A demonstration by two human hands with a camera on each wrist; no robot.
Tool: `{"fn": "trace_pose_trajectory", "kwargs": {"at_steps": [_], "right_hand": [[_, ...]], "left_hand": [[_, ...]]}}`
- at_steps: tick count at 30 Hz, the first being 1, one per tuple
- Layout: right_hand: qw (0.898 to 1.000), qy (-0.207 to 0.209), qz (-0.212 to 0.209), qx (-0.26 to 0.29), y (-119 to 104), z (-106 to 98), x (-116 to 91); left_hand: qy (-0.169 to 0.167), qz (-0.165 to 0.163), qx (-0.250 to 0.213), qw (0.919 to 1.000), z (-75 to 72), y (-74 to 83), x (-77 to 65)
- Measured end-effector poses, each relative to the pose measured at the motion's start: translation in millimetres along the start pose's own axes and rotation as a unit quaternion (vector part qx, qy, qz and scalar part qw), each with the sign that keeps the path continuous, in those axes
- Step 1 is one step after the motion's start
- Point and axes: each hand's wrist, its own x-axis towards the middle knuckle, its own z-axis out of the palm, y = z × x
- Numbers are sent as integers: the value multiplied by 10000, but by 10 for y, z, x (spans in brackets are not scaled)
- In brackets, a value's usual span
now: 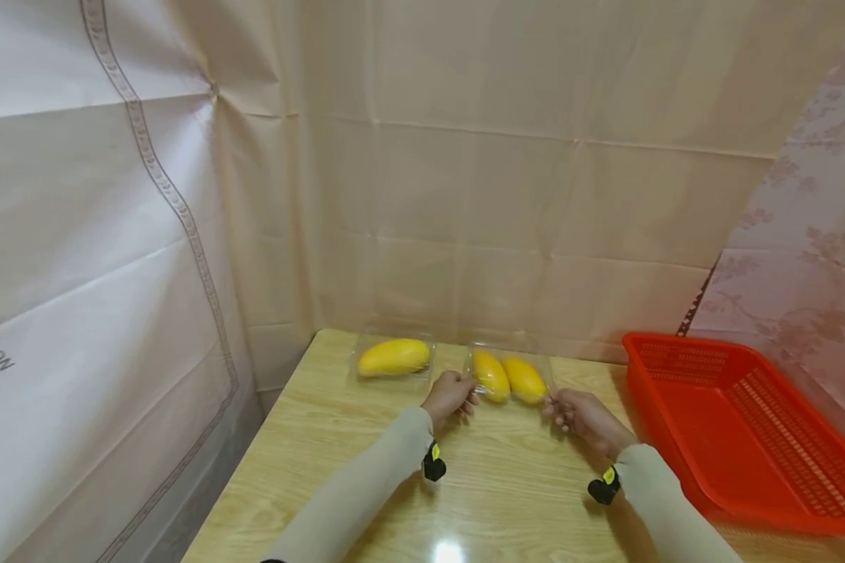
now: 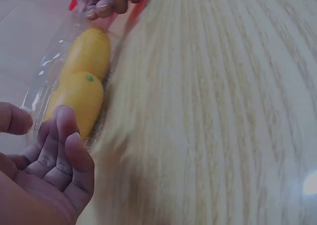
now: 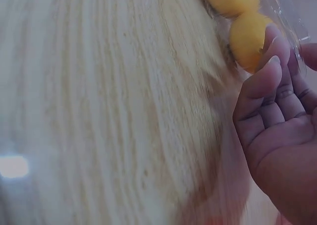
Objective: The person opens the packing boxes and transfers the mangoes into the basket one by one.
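Observation:
Two yellow mangoes, one on the left [image 1: 490, 375] and one on the right [image 1: 524, 380], lie side by side in a clear plastic container [image 1: 508, 347] at the table's far side. My left hand [image 1: 453, 393] pinches the container's near left corner. At the near right corner, my right hand [image 1: 586, 414] pinches the edge between thumb and fingers. In the left wrist view, the clear wall [image 2: 43, 71] rises beside the fruit, and a green spot marks the nearer mango [image 2: 79, 96]. The right wrist view has my curled fingers close against a mango [image 3: 247, 39].
Left of my left hand, another clear container [image 1: 430, 367] holds a yellow mango [image 1: 393, 357]. A red plastic basket [image 1: 683, 446] with slotted sides stands at the right. Behind the wooden table [image 1: 493, 485] hangs a beige cloth [image 1: 465, 195].

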Motion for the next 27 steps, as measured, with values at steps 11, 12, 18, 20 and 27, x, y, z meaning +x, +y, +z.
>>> {"fn": "trace_pose_trajectory", "kwargs": {"at_steps": [11, 12, 18, 20, 27], "right_hand": [[9997, -131, 78, -179, 103, 78, -137], [9997, -184, 69, -177, 112, 96, -142], [9989, -351, -83, -294, 115, 115, -228], [9989, -379, -73, -252, 102, 108, -269], [9988, -424, -73, -252, 58, 141, -424]], "left_hand": [[-233, -44, 162, 9996, -107, -97, -223], [-243, -32, 216, 9995, -133, -107, -256], [-443, 38, 307, 9985, -202, -75, -389], [-512, 43, 293, 9982, -197, -59, -410], [-603, 208, 276, 9976, -196, -45, -512]]}}
